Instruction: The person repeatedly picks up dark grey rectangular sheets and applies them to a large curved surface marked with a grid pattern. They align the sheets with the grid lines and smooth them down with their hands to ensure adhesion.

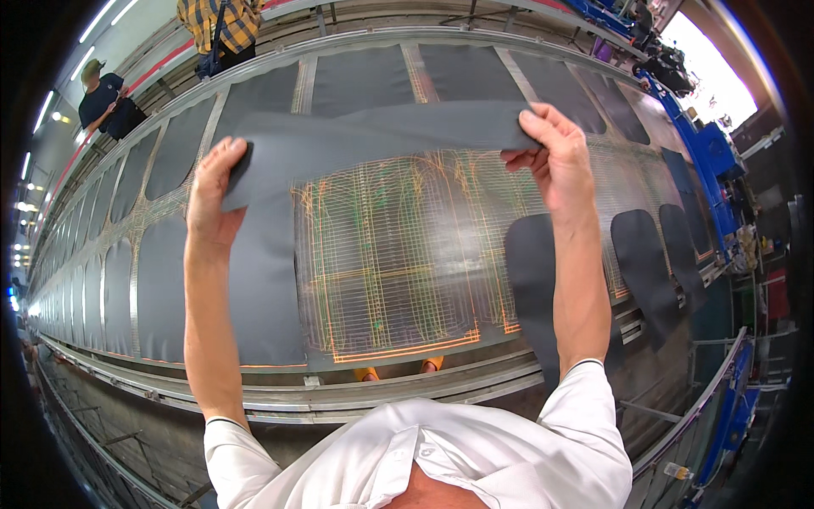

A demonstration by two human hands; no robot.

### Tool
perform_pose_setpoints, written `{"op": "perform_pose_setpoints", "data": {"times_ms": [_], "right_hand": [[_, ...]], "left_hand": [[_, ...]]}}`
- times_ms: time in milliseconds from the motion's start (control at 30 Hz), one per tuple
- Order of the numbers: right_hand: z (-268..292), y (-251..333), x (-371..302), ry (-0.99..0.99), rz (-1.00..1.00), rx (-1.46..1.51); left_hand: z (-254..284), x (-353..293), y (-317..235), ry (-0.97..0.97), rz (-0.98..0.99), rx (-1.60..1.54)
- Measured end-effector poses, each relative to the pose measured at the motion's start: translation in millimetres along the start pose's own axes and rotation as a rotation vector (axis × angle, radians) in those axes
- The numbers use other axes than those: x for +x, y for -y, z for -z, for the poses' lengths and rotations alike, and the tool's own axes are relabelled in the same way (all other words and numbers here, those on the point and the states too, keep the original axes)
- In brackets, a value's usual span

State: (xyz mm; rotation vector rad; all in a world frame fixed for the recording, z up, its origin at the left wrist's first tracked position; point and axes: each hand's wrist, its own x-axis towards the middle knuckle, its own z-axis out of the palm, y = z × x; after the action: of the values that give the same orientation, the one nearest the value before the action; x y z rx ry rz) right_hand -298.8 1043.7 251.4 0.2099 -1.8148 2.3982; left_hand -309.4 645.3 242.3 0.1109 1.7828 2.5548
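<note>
A limp dark grey sheet (381, 131) stretches between my two raised hands, bent and sagging a little over the long table. My left hand (216, 191) is closed on its left end, thumb on top. At the other end my right hand (555, 157) pinches the corner between thumb and curled fingers. Below the sheet lies a bare patch of the table (381, 271), printed with dense orange, green and yellow lines. A flat grey panel (263, 288) lies left of that patch. Right of it, another grey piece (530, 263) droops over the near edge, partly behind my right forearm.
Rows of similar grey panels (360, 81) cover the table's far side and left stretch. Metal rails (407, 394) run along the near edge. Blue machinery (712, 153) stands at right. Across the table are a person in a checked shirt (229, 30) and one in dark clothes (108, 102).
</note>
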Motion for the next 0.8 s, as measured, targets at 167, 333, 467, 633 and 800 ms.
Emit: {"op": "perform_pose_setpoints", "data": {"times_ms": [167, 333, 467, 633, 800], "right_hand": [[26.0, -61.5, -27.3, -0.117, -0.175, -0.037], [40.4, -142.6, -84.0, -0.222, -0.382, -0.087], [48.3, -187.2, -138.5, -0.298, -0.538, -0.078], [54.6, -213.6, -180.7, -0.345, -0.63, -0.068], [57.1, -218.9, -206.1, -0.372, -0.664, -0.054]], "left_hand": [[14.1, -17.6, 83.8, -0.147, 0.165, 0.171], [48.1, -59.0, 168.6, -0.127, 0.326, 0.2], [57.7, -102.1, 216.0, -0.229, 0.517, 0.175], [58.2, -128.9, 232.9, -0.267, 0.664, 0.174], [66.4, -148.4, 241.4, -0.264, 0.665, 0.2]]}}
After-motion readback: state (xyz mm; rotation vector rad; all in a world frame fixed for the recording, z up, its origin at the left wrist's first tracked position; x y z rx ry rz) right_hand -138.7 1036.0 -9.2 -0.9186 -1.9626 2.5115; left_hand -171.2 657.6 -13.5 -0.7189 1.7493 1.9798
